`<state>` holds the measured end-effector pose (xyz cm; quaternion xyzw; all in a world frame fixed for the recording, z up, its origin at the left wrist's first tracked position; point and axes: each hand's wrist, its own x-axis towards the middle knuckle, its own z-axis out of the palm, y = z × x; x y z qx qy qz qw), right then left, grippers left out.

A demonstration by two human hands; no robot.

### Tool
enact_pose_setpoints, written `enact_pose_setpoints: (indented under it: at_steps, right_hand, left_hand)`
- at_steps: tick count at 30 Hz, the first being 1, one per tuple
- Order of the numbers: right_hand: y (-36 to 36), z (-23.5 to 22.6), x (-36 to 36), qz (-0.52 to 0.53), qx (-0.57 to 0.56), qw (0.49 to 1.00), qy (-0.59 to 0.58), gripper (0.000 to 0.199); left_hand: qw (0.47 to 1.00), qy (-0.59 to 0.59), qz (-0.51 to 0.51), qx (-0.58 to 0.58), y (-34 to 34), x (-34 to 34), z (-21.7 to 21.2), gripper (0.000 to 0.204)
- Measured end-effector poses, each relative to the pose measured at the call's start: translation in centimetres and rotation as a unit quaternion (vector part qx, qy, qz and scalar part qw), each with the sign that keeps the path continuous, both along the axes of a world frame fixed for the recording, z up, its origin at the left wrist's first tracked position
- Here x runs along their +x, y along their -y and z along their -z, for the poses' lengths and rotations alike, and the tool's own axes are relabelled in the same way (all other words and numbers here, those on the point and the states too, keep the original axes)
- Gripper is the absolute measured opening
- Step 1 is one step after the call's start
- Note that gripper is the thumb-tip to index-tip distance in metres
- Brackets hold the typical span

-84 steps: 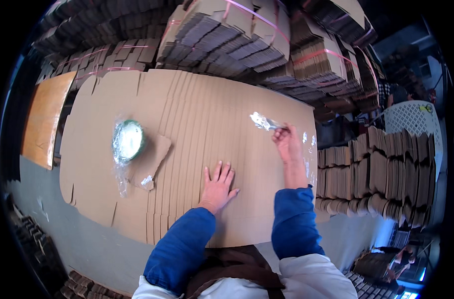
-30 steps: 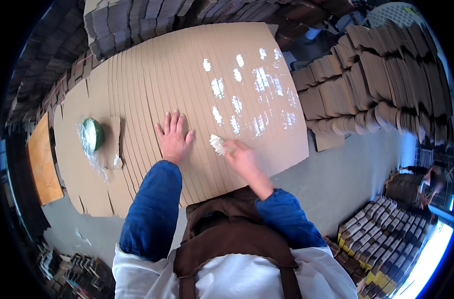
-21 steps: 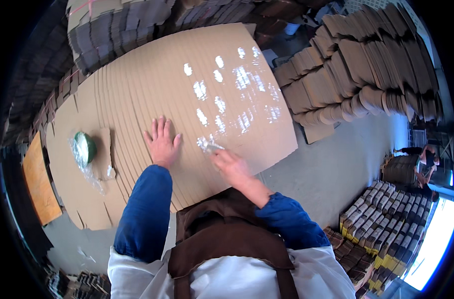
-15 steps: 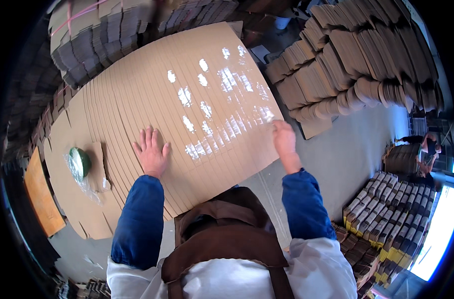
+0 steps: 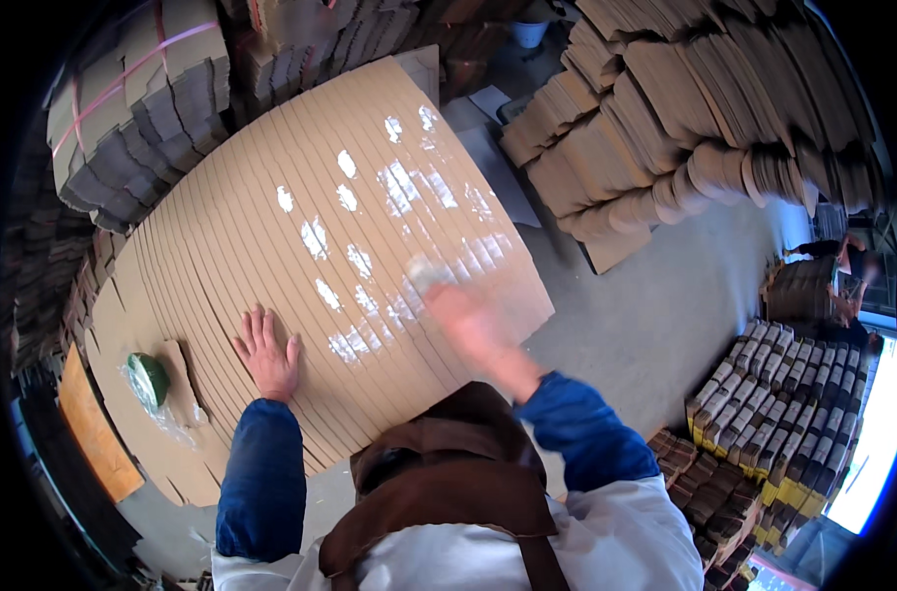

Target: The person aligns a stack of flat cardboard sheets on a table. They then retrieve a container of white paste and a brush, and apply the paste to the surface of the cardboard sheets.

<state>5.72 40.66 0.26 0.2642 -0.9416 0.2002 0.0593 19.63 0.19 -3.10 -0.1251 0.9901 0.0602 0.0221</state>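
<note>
Overlapping cardboard sheets (image 5: 212, 236) lie fanned in front of me, their edges forming narrow strips. Shiny white wet-looking patches (image 5: 399, 187) cover part of their right side. My left hand (image 5: 269, 357) presses flat on the sheets with its fingers spread. Over the white patches, my right hand (image 5: 473, 320) is blurred by motion, closed on a small whitish thing (image 5: 429, 274) whose kind I cannot make out. Left of my left hand, a green rounded thing (image 5: 148, 379) sits in clear plastic (image 5: 168, 419) beside a torn cardboard piece (image 5: 183, 379).
Tall cardboard stacks (image 5: 685, 118) stand at the far right, and a strapped stack (image 5: 138, 108) at the far left. Bundled stacks (image 5: 773, 394) are at the right, with a person (image 5: 847, 281) beyond. An orange-brown board (image 5: 99, 428) leans at the left.
My right hand has swept left from the sheets' right edge to the middle of the white patches. My left hand stays flat on the cardboard. The whole view has shifted somewhat.
</note>
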Motion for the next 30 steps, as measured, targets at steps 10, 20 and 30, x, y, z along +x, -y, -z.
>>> enact_pose_setpoints:
  at_steps: [10,20,30]
  right_hand:
    - [-0.6,1.8,-8.1,0.100,0.093,0.991,-0.009,0.024]
    - [6.7,1.0,-7.7,-0.052,0.047,0.997,-0.035,0.022]
    - [10.7,3.2,-12.6,-0.121,0.002,0.989,-0.082,0.014]
  left_hand:
    - [1.000,0.015,-0.008,0.000,-0.6,0.0,-0.5,0.071]
    - [1.000,0.017,-0.012,0.008,-0.4,0.3,-0.2,0.072]
    - [0.999,0.030,-0.014,0.007,-0.4,-0.1,-0.8,0.073]
